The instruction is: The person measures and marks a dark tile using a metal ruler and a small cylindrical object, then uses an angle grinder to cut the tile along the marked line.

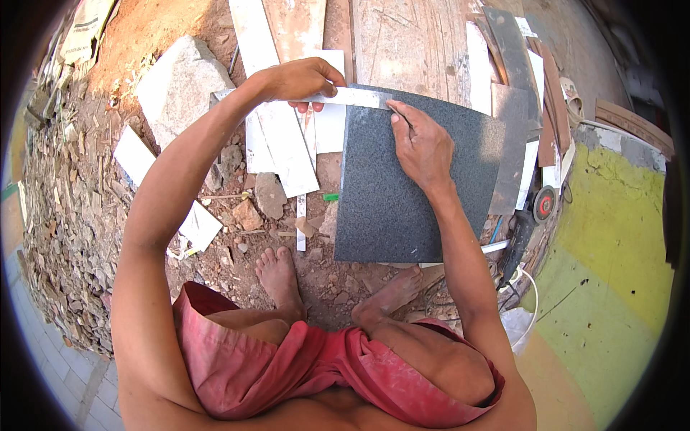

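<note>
A dark grey speckled tile (402, 201) lies in front of my bare feet. Across its far left edge runs a silvery metal ruler (363, 97), which sticks out well past the tile on the left. My left hand (305, 80) grips it there, thumb on top and fingers curled underneath. My right hand (424, 144) rests over the tile with its fingertips at the ruler's right end. Its fingers are closed in a pinch on a thin dark stick like a pencil (404, 121), mostly hidden by the hand.
An angle grinder (528, 226) with a cord lies right of the tile, near a yellow-green wall (596, 237). White tile strips (284, 154) and boards (410, 43) lie beyond. A large pale rock (180, 79) and broken rubble (79, 237) cover the left. A small green piece (330, 197) lies beside the tile.
</note>
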A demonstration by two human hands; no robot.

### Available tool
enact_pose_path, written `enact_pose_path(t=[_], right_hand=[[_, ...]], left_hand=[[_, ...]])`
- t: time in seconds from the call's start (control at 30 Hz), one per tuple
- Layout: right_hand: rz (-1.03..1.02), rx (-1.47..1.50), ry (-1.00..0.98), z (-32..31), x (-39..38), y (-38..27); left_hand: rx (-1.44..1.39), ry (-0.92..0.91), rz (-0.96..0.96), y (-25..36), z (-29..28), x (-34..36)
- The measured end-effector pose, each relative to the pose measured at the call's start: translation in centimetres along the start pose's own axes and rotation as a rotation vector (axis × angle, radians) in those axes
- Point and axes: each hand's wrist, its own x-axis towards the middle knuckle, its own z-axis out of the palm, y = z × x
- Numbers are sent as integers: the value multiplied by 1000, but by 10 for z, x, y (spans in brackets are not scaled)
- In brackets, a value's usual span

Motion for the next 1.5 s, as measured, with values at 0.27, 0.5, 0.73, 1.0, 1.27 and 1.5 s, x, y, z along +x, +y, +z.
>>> enact_pose_path(t=[0.27,0.5,0.73,1.0,1.27,1.5], right_hand=[[20,-28,-30,-1,0,-2],[22,-24,-36,1,-1,-1],[27,-45,-25,1,-1,-3],[17,-46,-29,0,0,-7],[-13,-14,33,3,-1,-4],[176,0,-6,-2,6,-10]], left_hand=[[-18,-28,6,-1,-2,1],[-24,-24,9,-4,-2,2],[40,-16,6,-5,-1,5],[137,190,107,-2,18,20],[245,229,23,20,31,26],[204,320,98,9,36,32]])
